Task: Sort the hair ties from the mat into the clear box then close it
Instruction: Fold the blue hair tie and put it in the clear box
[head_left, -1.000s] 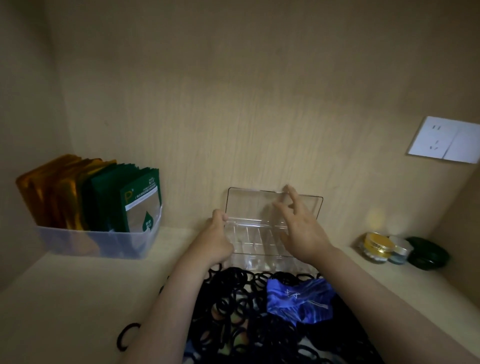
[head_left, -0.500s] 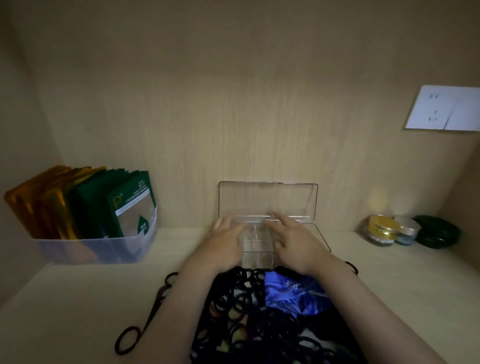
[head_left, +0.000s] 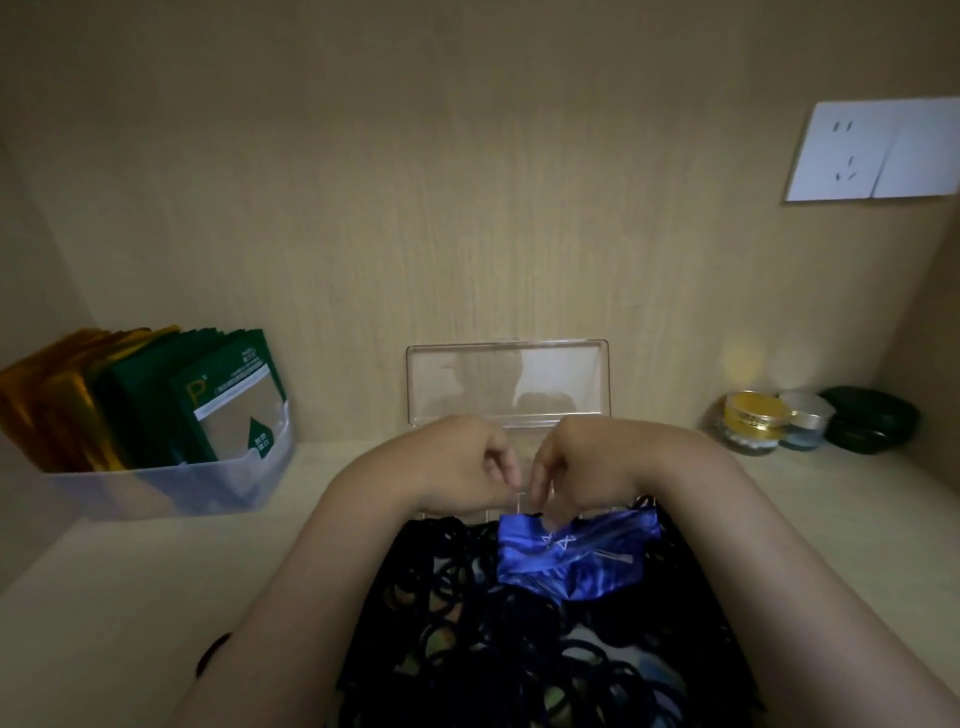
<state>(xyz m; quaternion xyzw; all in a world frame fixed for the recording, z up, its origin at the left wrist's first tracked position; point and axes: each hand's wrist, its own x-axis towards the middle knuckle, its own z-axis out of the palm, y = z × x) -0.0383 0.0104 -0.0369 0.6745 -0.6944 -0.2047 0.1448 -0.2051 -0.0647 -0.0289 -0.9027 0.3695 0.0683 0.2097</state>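
Head view: hair ties (head_left: 467, 613) lie heaped just before the open clear box (head_left: 506, 384); fingers of my right hand (head_left: 587, 467) pinch the blue scrunchie (head_left: 571, 556), my left hand (head_left: 457, 467) is curled on I cannot tell what, so I should lift straight up, snagging no loops.

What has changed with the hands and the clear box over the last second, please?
Both hands drew back from the lid toward the person: the left hand and right hand now curl over the near edge of the clear box, the right fingertips at the blue scrunchie, though a pinch cannot be confirmed. The lid stayed open against the back wall; the black hair ties, sachet bin and jars stayed put.
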